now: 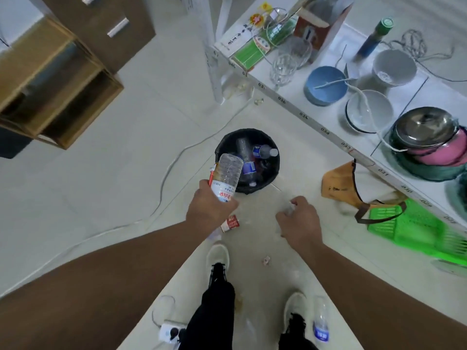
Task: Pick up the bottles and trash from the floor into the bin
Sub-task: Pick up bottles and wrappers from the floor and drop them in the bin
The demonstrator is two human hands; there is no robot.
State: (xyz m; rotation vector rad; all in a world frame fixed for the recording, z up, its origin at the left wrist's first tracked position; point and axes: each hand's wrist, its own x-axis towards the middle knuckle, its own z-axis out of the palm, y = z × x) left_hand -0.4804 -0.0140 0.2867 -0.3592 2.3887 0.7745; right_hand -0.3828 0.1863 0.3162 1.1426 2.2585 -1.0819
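A black bin (pixel 222 147) stands on the pale floor ahead of me, with blue-labelled bottles (pixel 262 150) lying inside. My left hand (pixel 208 209) grips a clear bottle with a red and white label (pixel 227 176), held just at the bin's near left rim. My right hand (pixel 300 222) hovers low to the right of the bin, fingers curled round a small clear plastic item (pixel 288 210) that is blurred. On the floor lie a red and white packet (pixel 231 223), a small pink scrap (pixel 266 260) and a blue-labelled bottle (pixel 321 323) by my right shoe.
A white table (pixel 326 133) with bowls, glasses and a steel pot runs along the right. A brown paper bag (pixel 337 183) and green basket (pixel 409 228) sit under its edge. A white cable (pixel 164 183) crosses the floor, a power strip (pixel 169 332) lies near my left leg, and a wooden shelf (pixel 50 84) stands at the left.
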